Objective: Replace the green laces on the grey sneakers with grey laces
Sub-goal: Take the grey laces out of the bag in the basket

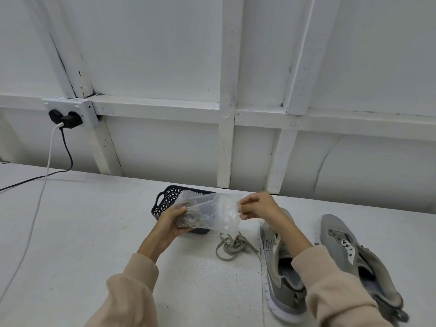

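A clear plastic bag [210, 212] with a bundle of laces [188, 217] inside hangs above the table. My left hand [173, 223] grips its left end around the bundle. My right hand [256, 206] pinches the bag's right edge. A loose pile of grey-green laces [232, 247] lies on the table just below the bag. Two grey sneakers lie on the right with no laces in them: one [280, 270] partly under my right forearm, the other [354, 258] further right.
A dark perforated basket [165, 201] stands behind the bag near the table's back edge. A white cable [37, 197] and a black cable [67, 152] run from a wall socket [68, 115] across the table's left side.
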A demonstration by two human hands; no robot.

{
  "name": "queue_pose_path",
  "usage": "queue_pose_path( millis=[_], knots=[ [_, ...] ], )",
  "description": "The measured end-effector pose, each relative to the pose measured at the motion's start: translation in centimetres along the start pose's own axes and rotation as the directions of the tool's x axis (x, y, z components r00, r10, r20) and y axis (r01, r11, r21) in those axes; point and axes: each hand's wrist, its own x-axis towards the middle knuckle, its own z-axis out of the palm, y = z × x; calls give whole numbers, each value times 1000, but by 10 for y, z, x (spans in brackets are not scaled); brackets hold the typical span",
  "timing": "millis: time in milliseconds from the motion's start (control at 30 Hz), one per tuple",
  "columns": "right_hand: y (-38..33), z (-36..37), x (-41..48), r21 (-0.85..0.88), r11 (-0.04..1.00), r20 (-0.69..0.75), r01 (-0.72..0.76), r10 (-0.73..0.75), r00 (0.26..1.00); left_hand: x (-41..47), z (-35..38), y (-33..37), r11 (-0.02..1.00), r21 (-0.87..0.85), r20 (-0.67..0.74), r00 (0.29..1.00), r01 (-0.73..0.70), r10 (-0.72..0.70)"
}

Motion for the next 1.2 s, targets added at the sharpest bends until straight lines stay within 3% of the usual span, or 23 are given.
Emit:
queue_pose_path(
  millis=[100, 167, 233, 300, 367, 500, 733, 867, 1000, 1100, 1200],
  knots=[
    [-1, 11, -1, 156, 988, 59, -4, -6, 998, -3, 10, -1, 1000, -1, 52, 998, -20, 20],
    [-3, 16, -2, 229, 971, 201, -73, 26, 979, -5, 15, 0, 1000, -14, 92, 996, -11, 13],
    [-4, 19, -2, 185, 970, 389, -156, 73, 918, -4, 19, 0, 1000, -16, 119, 993, 19, -17],
    [-3, 25, -2, 105, 981, 478, -163, 94, 873, -4, 22, 0, 999, -12, 137, 990, 37, -35],
    [-6, 34, -4, 56, 989, 473, -139, 96, 876, -5, 25, 0, 1000, 5, 142, 989, 31, -31],
    [-10, 41, -11, 47, 994, 318, -104, 84, 945, -4, 26, 0, 999, 33, 135, 990, 42, -46],
    [-7, 46, -12, -135, 986, 456, -99, 150, 877, 3, 20, -5, 983, 185, 58, 998, -3, -8],
    [-7, 49, -5, -118, 982, 371, -147, 181, 911, 8, 22, -6, 982, 189, 52, 998, -28, 19],
    [-5, 59, 1, -362, 920, 351, -146, 280, 894, 11, 29, -6, 984, 180, 76, 997, -8, -6],
    [-5, 63, 7, -386, 900, 294, -202, 328, 898, 14, 31, -7, 990, 142, 114, 993, 24, -41],
    [6, 58, 11, -474, 880, 313, -43, 213, 926, 16, 34, -7, 991, 132, 160, 986, 33, -54]
  ],
)
